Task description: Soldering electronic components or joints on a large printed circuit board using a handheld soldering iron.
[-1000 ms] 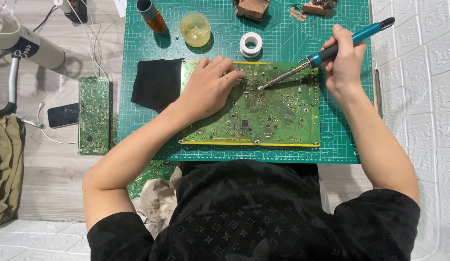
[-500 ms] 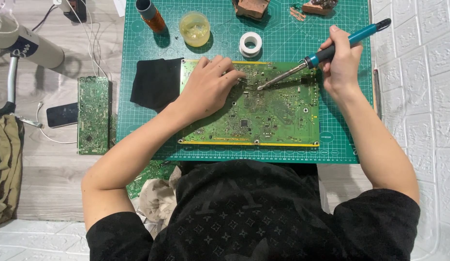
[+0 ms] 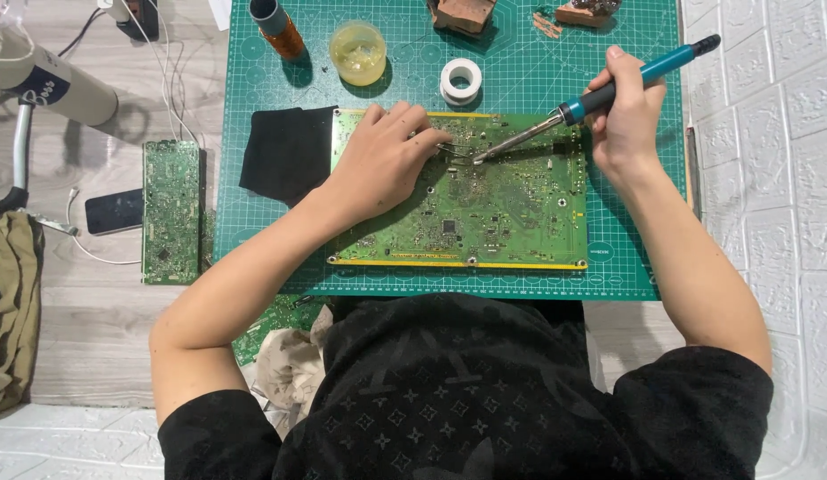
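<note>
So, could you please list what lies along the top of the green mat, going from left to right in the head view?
Orange tube → yellow jar → white tape roll → soldering iron, held in the right hand.

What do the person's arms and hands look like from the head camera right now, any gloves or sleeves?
Both hands are bare: no gloves, rings, watch or wrist strap show on the left hand or the right hand. The forearms are bare too. The black T-shirt has short sleeves ending above the elbows and a faint tone-on-tone pattern of small stars and flowers.

Bright, even light; seemingly sharp.
</note>
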